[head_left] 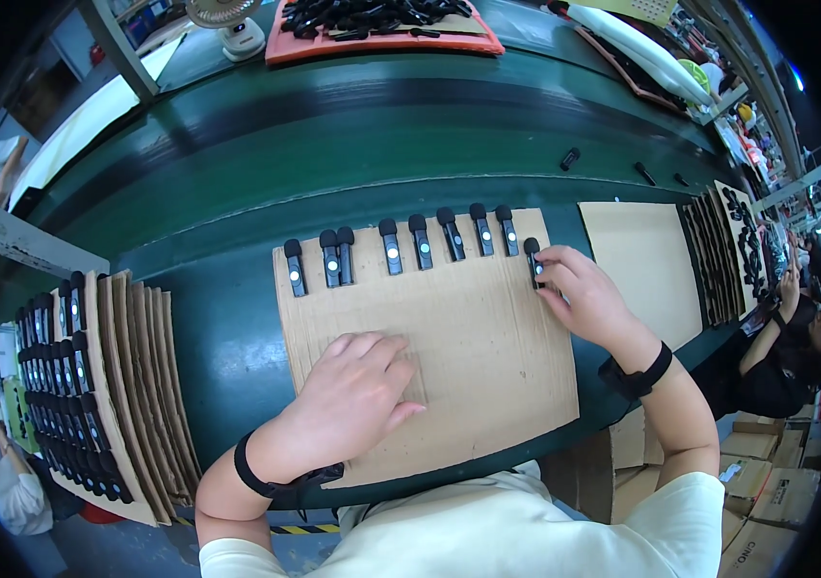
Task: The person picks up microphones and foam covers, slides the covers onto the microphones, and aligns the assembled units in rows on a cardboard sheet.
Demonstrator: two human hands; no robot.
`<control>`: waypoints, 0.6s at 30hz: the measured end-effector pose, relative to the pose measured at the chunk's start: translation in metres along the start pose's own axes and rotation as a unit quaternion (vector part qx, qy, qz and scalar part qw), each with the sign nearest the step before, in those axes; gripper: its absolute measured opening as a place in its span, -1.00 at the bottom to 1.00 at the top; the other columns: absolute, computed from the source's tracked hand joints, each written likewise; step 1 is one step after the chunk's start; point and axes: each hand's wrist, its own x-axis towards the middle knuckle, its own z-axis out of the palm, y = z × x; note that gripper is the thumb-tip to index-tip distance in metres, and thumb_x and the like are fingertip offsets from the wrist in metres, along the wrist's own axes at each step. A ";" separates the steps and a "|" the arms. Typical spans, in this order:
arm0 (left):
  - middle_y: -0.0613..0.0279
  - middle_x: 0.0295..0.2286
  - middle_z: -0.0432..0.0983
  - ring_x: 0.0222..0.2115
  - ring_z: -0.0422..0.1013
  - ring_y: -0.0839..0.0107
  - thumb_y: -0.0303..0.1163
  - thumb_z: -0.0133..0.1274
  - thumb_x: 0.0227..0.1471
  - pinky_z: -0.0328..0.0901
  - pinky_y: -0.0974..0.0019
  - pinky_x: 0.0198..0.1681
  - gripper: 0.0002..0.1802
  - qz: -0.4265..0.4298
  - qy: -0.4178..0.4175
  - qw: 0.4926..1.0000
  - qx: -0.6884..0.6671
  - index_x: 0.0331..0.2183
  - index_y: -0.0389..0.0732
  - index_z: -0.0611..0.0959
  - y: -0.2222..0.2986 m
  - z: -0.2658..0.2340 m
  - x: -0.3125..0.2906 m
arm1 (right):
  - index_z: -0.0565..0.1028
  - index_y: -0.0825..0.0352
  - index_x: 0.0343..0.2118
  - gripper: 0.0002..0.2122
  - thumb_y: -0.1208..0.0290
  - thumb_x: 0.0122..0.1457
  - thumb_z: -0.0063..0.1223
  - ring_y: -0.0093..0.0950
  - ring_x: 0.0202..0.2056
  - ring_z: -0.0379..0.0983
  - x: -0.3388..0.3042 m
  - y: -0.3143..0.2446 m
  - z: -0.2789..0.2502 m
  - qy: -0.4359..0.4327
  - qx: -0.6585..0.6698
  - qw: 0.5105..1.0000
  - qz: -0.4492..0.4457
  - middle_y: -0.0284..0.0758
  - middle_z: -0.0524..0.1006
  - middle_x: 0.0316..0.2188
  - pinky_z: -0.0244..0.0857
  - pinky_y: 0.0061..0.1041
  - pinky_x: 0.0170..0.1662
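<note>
A sheet of brown cardboard [487, 366] lies in front of me, with a row of small black microphones [419, 243] along its far edge. Each has a rounded foam tip and a pale round spot on its body; two near the left stand close together. At the row's right end, my right hand [588, 294] pinches one more microphone [532, 258] between thumb and fingers, on the sheet near its right edge. My left hand [357, 390] rests palm down on the sheet's left-middle part, fingers loosely spread and thumb out, holding nothing.
On the left stands a stack of cardboard sheets [145, 385] bearing rows of microphones; another stack [714, 260] is on the right, beside a bare sheet [637, 260]. Loose black pieces [570, 159] lie on the green belt [381, 144]. Beyond are a red tray [487, 43] and a fan [237, 34].
</note>
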 end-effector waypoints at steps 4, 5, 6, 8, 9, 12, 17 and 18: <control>-0.03 -0.07 0.44 0.00 0.32 0.10 -0.22 0.24 -0.10 0.16 0.13 0.09 -0.56 0.002 -0.003 1.000 0.001 -0.22 -0.31 0.60 0.000 0.000 0.000 | 0.43 0.33 -0.34 -0.82 0.62 0.01 0.18 -0.21 -0.17 0.46 0.013 0.013 0.003 0.009 0.003 1.000 0.020 -0.19 0.44 -0.08 0.40 -0.37 -0.13; -0.03 -0.07 0.44 0.00 0.31 0.10 -0.22 0.24 -0.10 0.15 0.13 0.10 -0.56 0.001 -0.005 1.000 0.000 -0.22 -0.31 0.60 0.000 0.000 0.000 | 0.42 0.33 -0.32 -0.81 0.63 0.00 0.18 -0.21 -0.18 0.47 0.016 0.016 0.004 0.012 0.006 0.999 0.029 -0.19 0.43 -0.07 0.40 -0.37 -0.14; -0.04 -0.07 0.44 0.00 0.31 0.10 -0.22 0.24 -0.09 0.15 0.12 0.10 -0.56 0.001 -0.006 1.000 0.000 -0.22 -0.32 0.60 0.001 0.000 0.000 | 0.42 0.33 -0.32 -0.81 0.63 0.00 0.18 -0.21 -0.18 0.47 0.019 0.019 0.005 0.012 0.006 0.999 0.029 -0.19 0.43 -0.07 0.40 -0.37 -0.14; -0.02 -0.06 0.44 0.01 0.31 0.10 -0.22 0.25 -0.10 0.16 0.12 0.10 -0.58 -0.002 -0.007 1.000 0.000 -0.23 -0.29 0.61 0.002 0.000 0.001 | 0.42 0.32 -0.30 -0.79 0.62 0.01 0.19 -0.21 -0.16 0.46 0.023 0.026 0.007 0.026 -0.002 0.999 0.021 -0.19 0.43 -0.07 0.40 -0.38 -0.15; -0.01 -0.05 0.44 0.01 0.32 0.09 -0.22 0.26 -0.10 0.17 0.11 0.11 -0.60 -0.006 -0.008 1.000 0.001 -0.24 -0.27 0.63 0.002 0.000 0.001 | 0.42 0.32 -0.29 -0.79 0.61 0.01 0.19 -0.21 -0.14 0.46 0.025 0.028 0.008 0.032 -0.005 0.999 0.016 -0.19 0.43 -0.07 0.40 -0.38 -0.15; 0.01 -0.04 0.44 0.02 0.32 0.09 -0.21 0.27 -0.11 0.18 0.10 0.11 -0.61 -0.013 -0.011 1.000 0.001 -0.24 -0.24 0.64 0.002 -0.001 0.001 | 0.43 0.32 -0.27 -0.78 0.60 0.02 0.18 -0.20 -0.12 0.45 0.026 0.024 0.005 0.026 -0.003 1.000 0.013 -0.19 0.43 -0.07 0.40 -0.38 -0.13; 0.02 -0.03 0.44 0.03 0.31 0.08 -0.21 0.27 -0.10 0.18 0.11 0.12 -0.60 -0.021 -0.028 0.999 -0.016 -0.22 -0.23 0.63 0.003 -0.007 0.000 | 0.43 0.34 -0.22 -0.76 0.58 0.03 0.17 -0.17 -0.05 0.42 0.026 0.030 -0.007 0.031 0.015 0.999 0.019 -0.17 0.42 -0.07 0.37 -0.35 -0.05; 0.02 -0.02 0.44 0.03 0.32 0.07 -0.20 0.28 -0.10 0.18 0.11 0.12 -0.59 -0.027 -0.034 0.999 -0.023 -0.22 -0.23 0.63 0.003 -0.010 0.000 | 0.43 0.34 -0.22 -0.76 0.58 0.03 0.17 -0.17 -0.05 0.42 0.027 0.036 -0.006 0.032 0.016 0.999 0.019 -0.17 0.42 -0.07 0.37 -0.35 -0.05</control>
